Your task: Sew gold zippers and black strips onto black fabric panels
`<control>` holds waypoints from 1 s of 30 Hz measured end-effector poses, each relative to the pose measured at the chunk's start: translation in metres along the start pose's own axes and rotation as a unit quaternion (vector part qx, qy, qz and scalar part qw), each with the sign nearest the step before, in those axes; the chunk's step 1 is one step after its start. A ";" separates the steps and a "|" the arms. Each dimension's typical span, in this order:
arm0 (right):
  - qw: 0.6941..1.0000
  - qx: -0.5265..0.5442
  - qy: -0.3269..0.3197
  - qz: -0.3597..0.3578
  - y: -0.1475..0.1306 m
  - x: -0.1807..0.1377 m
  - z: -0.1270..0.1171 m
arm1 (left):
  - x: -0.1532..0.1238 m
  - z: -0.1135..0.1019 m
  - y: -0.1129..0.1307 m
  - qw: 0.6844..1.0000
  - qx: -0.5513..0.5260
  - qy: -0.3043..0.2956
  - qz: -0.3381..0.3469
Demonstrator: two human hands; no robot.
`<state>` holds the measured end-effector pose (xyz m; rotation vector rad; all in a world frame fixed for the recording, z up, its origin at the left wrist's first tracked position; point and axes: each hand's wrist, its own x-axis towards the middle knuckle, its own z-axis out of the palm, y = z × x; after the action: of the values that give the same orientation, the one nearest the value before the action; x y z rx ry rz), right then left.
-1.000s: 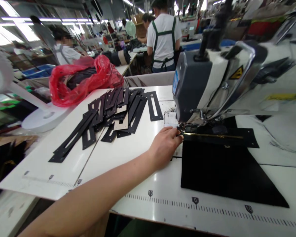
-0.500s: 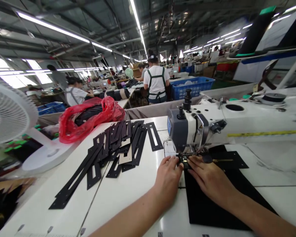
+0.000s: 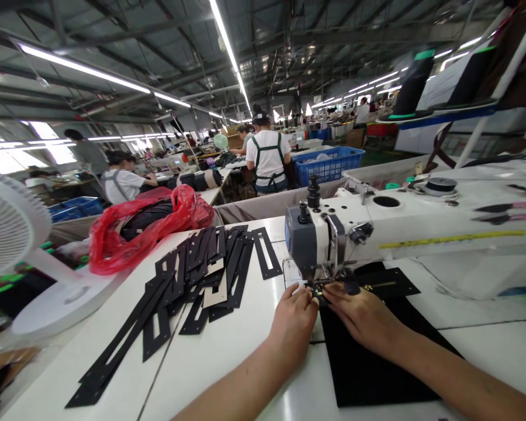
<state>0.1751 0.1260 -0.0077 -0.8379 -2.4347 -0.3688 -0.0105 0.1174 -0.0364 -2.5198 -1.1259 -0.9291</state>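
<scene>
A black fabric panel [image 3: 377,362] with a zipper strip [image 3: 388,285] lies on the white table under the head of a white sewing machine [image 3: 377,231]. My left hand [image 3: 294,324] rests on the table left of the needle, fingers bent and pressed onto the near end of the zipper strip. My right hand [image 3: 362,313] lies on the black fabric panel, its fingers stretched toward the presser foot and touching the same end. Both sets of fingertips meet just under the needle.
A heap of black slotted strips [image 3: 201,275] spreads over the table to the left. Behind it lie a red plastic bag [image 3: 144,231] and a white fan [image 3: 13,234]. Other workers sit and stand at benches beyond, near a blue crate [image 3: 328,164].
The view has tilted up and back. My right hand came in and settled on the fabric by the needle beside my left hand, which stayed at the zipper end.
</scene>
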 end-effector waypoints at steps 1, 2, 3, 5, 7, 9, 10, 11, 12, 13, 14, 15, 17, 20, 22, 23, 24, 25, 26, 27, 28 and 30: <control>1.000 0.002 0.001 0.001 0.000 0.001 -0.001 | 0.000 0.000 0.000 1.000 -0.001 -0.001 -0.002; 1.000 0.004 0.001 0.002 0.000 0.002 -0.001 | 0.000 0.001 0.000 1.000 -0.003 0.000 -0.004; 1.000 0.006 0.002 0.002 0.000 0.002 -0.001 | 0.000 0.002 -0.001 1.000 -0.005 0.001 -0.006; 1.000 0.009 0.003 0.004 0.001 0.003 0.000 | 0.001 0.002 -0.002 1.000 -0.010 -0.003 -0.009; 1.000 0.009 0.001 0.004 0.002 0.004 0.001 | 0.002 0.002 -0.003 1.000 -0.010 -0.011 -0.013; 1.000 0.009 -0.004 0.004 0.004 0.004 0.002 | 0.004 0.000 -0.004 1.000 -0.004 -0.018 -0.013; 1.000 0.007 -0.005 0.002 0.005 0.004 0.003 | 0.005 0.000 -0.004 1.000 -0.002 -0.022 -0.010; 1.000 0.006 -0.004 0.001 0.006 0.004 0.003 | 0.006 -0.001 -0.005 1.000 -0.002 -0.024 -0.005; 1.000 0.004 -0.002 0.000 0.006 0.004 0.004 | 0.006 -0.001 -0.005 1.000 -0.006 -0.027 -0.001; 1.000 0.003 0.001 0.000 0.007 0.004 0.004 | 0.006 0.000 -0.006 1.000 -0.010 -0.028 0.001; 1.000 0.003 0.002 0.000 0.008 0.004 0.004 | 0.006 0.001 -0.006 1.000 -0.014 -0.026 0.000; 1.000 0.005 0.003 0.000 0.008 0.004 0.004 | 0.006 0.002 -0.006 1.000 -0.017 -0.024 -0.004; 1.000 0.011 0.002 0.001 0.009 0.004 0.004 | 0.006 0.005 -0.007 1.000 -0.017 -0.017 -0.010; 1.000 0.012 -0.001 -0.002 0.010 0.005 0.003 | 0.006 0.007 -0.009 1.000 -0.017 -0.012 -0.007; 1.000 0.008 0.003 -0.004 0.010 0.006 0.002 | 0.006 0.008 -0.009 1.000 -0.019 -0.009 -0.004; 1.000 0.006 0.004 -0.005 0.010 0.006 0.002 | 0.006 0.008 -0.009 1.000 -0.020 -0.007 -0.003; 1.000 0.004 0.004 -0.007 0.010 0.006 0.002 | 0.006 0.007 -0.009 1.000 -0.021 -0.006 -0.003; 1.000 0.003 0.002 -0.009 0.010 0.006 0.002 | 0.006 0.007 -0.009 1.000 -0.021 -0.006 -0.004; 1.000 0.002 0.002 -0.010 0.010 0.006 0.002 | 0.007 0.007 -0.009 1.000 -0.022 -0.005 -0.005; 1.000 0.000 0.000 -0.011 0.010 0.006 0.002 | 0.007 0.007 -0.009 1.000 -0.022 -0.004 -0.007; 1.000 -0.002 0.000 -0.010 0.011 0.006 0.002 | 0.007 0.007 -0.008 1.000 -0.022 -0.002 -0.011; 1.000 -0.005 0.003 -0.008 0.011 0.006 0.003 | 0.007 0.007 -0.008 1.000 -0.021 0.002 -0.020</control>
<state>0.1766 0.1383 -0.0061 -0.8215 -2.4364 -0.3900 -0.0095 0.1306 -0.0380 -2.5366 -1.1706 -0.9763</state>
